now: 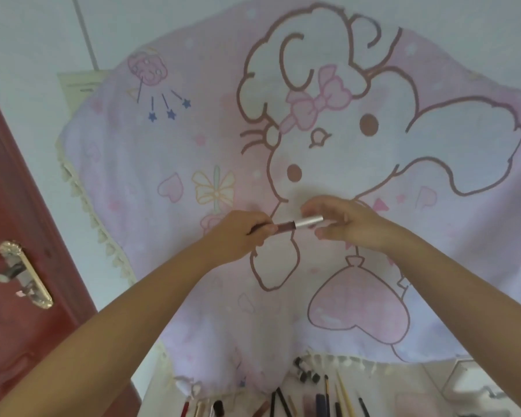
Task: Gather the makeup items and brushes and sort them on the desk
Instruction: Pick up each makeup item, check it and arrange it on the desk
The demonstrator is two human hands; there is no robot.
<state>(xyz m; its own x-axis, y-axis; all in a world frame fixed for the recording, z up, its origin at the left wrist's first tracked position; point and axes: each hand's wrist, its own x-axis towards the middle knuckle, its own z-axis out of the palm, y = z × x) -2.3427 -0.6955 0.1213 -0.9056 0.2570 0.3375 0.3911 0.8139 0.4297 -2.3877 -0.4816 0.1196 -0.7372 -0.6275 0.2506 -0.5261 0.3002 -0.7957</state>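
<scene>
Both of my hands are raised in front of a pink cartoon-print cloth [193,139]. My left hand [238,233] grips the dark end of a slim lip gloss tube [286,226] with a brownish-red middle. My right hand [343,221] pinches its silver cap [309,221]; the cap still meets the tube. Far below, at the bottom edge, several brushes and pencils [328,398] lie side by side on the desk [403,383], with several small dark items [306,373] just above them.
A dark red door [18,206] with a brass handle plate [24,272] stands at the left. The cloth has a tasselled cream fringe [82,194] and hangs over the desk's back. A clear container [475,386] shows faintly at the lower right.
</scene>
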